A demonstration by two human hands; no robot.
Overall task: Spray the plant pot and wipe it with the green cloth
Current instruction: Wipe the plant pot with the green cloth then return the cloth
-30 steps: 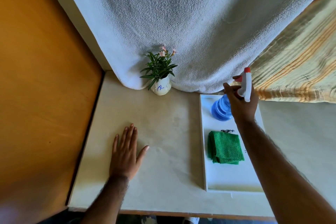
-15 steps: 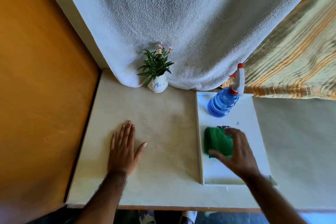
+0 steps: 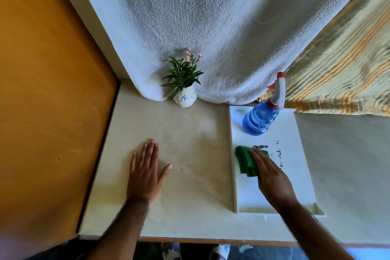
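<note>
A small white plant pot (image 3: pixel 185 99) with a blue mark stands at the back of the table and holds a green plant with pink flowers. A blue spray bottle (image 3: pixel 260 120) with a white and red trigger head stands upright at the far end of the white tray (image 3: pixel 296 154). The green cloth (image 3: pixel 244 160) lies bunched on the tray's left side. My right hand (image 3: pixel 272 177) covers its right part, fingers closing over it, thumb hidden. My left hand (image 3: pixel 145 173) rests flat on the table, fingers spread, well in front of the pot.
A white towel (image 3: pixel 211 27) hangs behind the pot and bottle. A striped yellow cloth (image 3: pixel 341 69) hangs at the right. An orange panel (image 3: pixel 52 91) walls the table's left side. The table's front edge (image 3: pixel 211 238) runs just before me.
My right hand let go of the spray bottle, which now stands on the tray, and came back down onto the green cloth, bunching it leftward. My left hand stayed flat.
</note>
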